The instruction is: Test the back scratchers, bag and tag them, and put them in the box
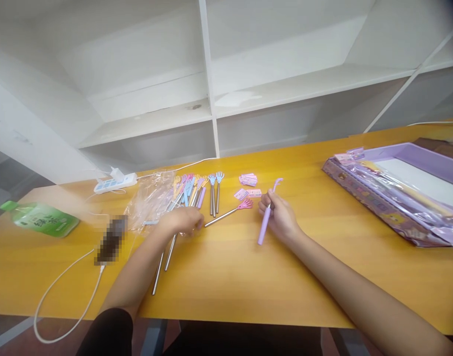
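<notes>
My right hand [280, 215] is closed around a purple back scratcher [264, 228], its hooked claw up and its handle pointing down toward me. At the pile of back scratchers, my left hand [187, 220] has its fingers curled downward; what they grip, if anything, is hidden. A pink back scratcher [244, 204] with a metal rod lies between my hands. Beyond my left hand are blue back scratchers [212, 180] and several others in yellow, purple and pink. Clear plastic wrapping [146, 200] lies under and beside them. Small pink cards [247, 179] lie near my right hand.
A purple display box [367, 198] with packaged items stands at the right. On the left are a green bottle [44, 219], a power strip [115, 183], a blurred-out dark object [111, 241] and a white cable [44, 301]. White shelving [211, 74] rises behind the table.
</notes>
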The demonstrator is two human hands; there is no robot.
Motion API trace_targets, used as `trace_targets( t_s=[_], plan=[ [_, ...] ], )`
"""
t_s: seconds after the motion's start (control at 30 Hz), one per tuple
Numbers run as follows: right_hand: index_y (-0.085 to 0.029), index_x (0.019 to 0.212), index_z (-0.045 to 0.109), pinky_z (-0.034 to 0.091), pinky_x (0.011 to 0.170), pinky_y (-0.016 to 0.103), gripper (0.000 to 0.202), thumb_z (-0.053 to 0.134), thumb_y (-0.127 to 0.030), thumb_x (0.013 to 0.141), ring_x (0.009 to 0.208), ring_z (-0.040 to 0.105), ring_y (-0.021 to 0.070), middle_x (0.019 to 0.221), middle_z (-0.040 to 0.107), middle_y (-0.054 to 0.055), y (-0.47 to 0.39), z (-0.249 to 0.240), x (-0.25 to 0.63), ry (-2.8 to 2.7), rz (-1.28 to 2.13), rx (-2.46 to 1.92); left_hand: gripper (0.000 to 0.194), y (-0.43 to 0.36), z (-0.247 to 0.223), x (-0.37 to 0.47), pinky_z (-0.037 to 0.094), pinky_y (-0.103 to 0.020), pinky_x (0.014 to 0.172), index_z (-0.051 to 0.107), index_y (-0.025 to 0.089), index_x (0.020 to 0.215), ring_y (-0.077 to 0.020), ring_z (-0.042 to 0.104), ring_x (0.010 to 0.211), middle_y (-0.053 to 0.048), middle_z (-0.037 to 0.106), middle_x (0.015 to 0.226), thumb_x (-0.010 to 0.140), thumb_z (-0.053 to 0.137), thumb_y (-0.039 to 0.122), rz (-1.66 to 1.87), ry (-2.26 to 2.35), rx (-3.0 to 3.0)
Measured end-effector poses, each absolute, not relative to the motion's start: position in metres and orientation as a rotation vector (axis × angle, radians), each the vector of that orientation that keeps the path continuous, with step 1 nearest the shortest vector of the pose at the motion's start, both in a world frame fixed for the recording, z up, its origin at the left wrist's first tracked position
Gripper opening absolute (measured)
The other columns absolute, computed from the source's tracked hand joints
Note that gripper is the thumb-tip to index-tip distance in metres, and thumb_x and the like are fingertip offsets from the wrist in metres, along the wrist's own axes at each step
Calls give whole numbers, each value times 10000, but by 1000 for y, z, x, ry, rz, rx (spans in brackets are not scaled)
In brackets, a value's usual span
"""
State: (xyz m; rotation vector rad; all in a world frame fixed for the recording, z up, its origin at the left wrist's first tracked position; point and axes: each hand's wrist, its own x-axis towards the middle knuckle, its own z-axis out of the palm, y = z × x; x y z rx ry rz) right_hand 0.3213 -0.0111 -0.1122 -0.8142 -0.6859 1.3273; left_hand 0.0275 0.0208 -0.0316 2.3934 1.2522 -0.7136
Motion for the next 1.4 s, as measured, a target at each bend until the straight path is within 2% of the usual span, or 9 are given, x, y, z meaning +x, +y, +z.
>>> trace_targets(
  t_s=[0.17, 0.37, 0.47, 0.57, 0.67, 0.77, 0.93, 1.2, 1.4],
  plan=[
    [-227, 645, 393, 240, 478, 266, 608, 683, -694, 904, 550, 230, 117, 642, 268, -50, -14, -116, 317, -843, 1421, -827, 109, 13, -25, 36, 458, -292, 666, 745, 231, 781, -224, 656, 762, -42, 675, 809, 676, 742, 205, -627, 1310, 2383],
    [-216, 611, 415, 399, 541, 267, 649, 625, -752, 913, 616, 399, 130, 684, 381, -17, -28, -111, 305, -1051, 1583, -760, 263, -17, -15, 68, 479, -316, 734, 697, 193, 1028, -200, 645, 846, -98, 664, 1127, 1022, 444, 265, -234, 1151, 2711],
    [-214, 792, 566, 237, 435, 201, 542, 679, -735, 887, 538, 323, 85, 691, 421, -40, -40, -107, 299, -1056, 1769, -785, 275, -30, -23, 87, 498, -319, 779, 652, 196, 1113, -203, 667, 892, -88, 677, 1115, 1074, 391, 271, -57, 1150, 2740],
    [-243, 1047, 609, 93, 427, 171, 488, 815, -626, 827, 499, 184, 44, 670, 389, -95, -50, -104, 296, -1040, 1887, -850, 228, -36, -33, 98, 515, -326, 798, 623, 195, 1126, -205, 687, 916, -75, 701, 1080, 1084, 414, 275, 117, 1153, 2674],
    [-254, 1116, 609, 121, 416, 171, 517, 913, -467, 755, 500, 262, 32, 749, 507, -77, -53, -104, 294, -1082, 1903, -918, 169, -36, -37, 100, 533, -331, 847, 615, 196, 1103, -201, 696, 972, -73, 715, 1109, 1069, 456, 243, 275, 1160, 2569],
    [-225, 1007, 617, 125, 405, 177, 441, 917, -400, 735, 491, 244, 23, 745, 526, -71, -51, -105, 293, -1037, 1851, -944, 194, -33, -35, 97, 539, -343, 905, 598, 213, 1195, -206, 702, 1037, -76, 720, 1183, 1075, 486, 317, 380, 1197, 2484],
    [-227, 868, 564, 89, 388, 166, 318, 847, -302, 743, 474, 113, 27, 618, 318, -122, -38, -99, 310, -814, 1688, -875, 381, -13, -32, 81, 531, -355, 873, 536, 194, 1346, -238, 702, 1036, -84, 727, 1193, 1028, 597, 396, 361, 1342, 2427],
    [-231, 782, 495, 154, 320, 146, 255, 720, -174, 676, 438, 55, 29, 587, 302, -123, -14, -85, 354, -473, 1350, -752, 129, 19, -16, 49, 469, -284, 779, 688, 213, 974, -182, 685, 890, -26, 765, 986, 998, 587, 289, 273, 1369, 2386],
    [-222, 781, 496, 181, 298, 138, 273, 737, -154, 672, 412, 89, 17, 572, 332, -131, -13, -82, 352, -371, 1285, -718, 164, 22, 24, 16, 447, -266, 731, 693, 222, 1041, -145, 635, 781, 7, 719, 861, 988, 637, 368, 324, 1203, 2320]
  ],
)
